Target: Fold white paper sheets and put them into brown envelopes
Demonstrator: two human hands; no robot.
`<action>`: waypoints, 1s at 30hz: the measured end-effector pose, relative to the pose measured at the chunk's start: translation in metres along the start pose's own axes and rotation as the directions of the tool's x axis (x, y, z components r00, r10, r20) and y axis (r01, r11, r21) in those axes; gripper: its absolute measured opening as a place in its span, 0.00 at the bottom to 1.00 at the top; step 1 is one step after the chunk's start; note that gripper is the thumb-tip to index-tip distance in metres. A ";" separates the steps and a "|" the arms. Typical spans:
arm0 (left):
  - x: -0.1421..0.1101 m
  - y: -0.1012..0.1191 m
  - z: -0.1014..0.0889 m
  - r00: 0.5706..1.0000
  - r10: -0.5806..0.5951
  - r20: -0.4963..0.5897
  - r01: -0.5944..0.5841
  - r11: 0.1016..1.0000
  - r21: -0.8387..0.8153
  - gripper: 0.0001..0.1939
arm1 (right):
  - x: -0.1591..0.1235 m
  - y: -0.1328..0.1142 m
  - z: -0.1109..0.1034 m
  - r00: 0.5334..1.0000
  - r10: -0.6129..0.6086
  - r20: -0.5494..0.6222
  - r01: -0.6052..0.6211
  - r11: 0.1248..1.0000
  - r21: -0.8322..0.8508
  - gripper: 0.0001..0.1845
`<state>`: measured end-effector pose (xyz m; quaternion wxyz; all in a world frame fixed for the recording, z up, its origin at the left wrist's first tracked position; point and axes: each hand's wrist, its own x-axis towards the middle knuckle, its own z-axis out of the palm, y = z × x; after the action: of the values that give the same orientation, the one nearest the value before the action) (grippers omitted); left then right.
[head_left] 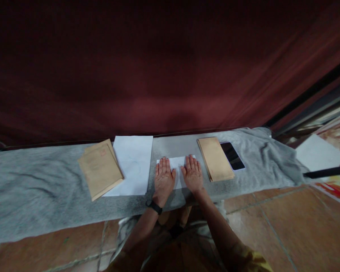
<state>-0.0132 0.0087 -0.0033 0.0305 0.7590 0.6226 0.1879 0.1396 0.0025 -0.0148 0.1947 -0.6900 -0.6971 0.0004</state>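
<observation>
A white sheet of paper [179, 164], seemingly folded, lies flat on the grey cloth in front of me. My left hand [163, 178] presses on its left part, palm down with the fingers stretched forward; a dark band circles that wrist. On the paper's right part rests my right hand [193, 176], also flat with fingers extended. Neither hand grips anything. Larger white sheets [133, 162] are to the left of my left hand. Brown envelopes [217, 160] lie stacked just right of my right hand.
More brown envelopes [102, 170] overlap the white sheets' left side. A dark-screened phone [232, 155] sits beside the right envelopes. Grey cloth [39, 185] covers the narrow surface. A dark red backdrop [170, 75] rises behind it, and tiled floor [269, 223] shows below.
</observation>
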 end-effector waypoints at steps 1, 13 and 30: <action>-0.001 0.000 0.000 1.000 -0.005 -0.010 0.005 1.000 0.011 0.30 | -0.002 0.003 0.000 1.000 0.001 -0.011 -0.001 1.000 -0.013 0.33; -0.020 -0.002 -0.006 0.996 -0.020 -0.085 0.023 0.999 0.037 0.33 | -0.010 0.011 0.000 0.998 0.006 -0.060 -0.010 0.997 -0.079 0.34; -0.064 0.021 -0.012 0.962 0.235 0.141 -0.249 0.964 0.095 0.28 | -0.044 -0.009 -0.014 0.984 -0.176 0.006 0.174 0.976 0.129 0.30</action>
<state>-0.0079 -0.0598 -0.0021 0.0045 0.8405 0.5314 0.1056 0.1340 -0.0442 -0.0114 0.2315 -0.6121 -0.7553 0.0340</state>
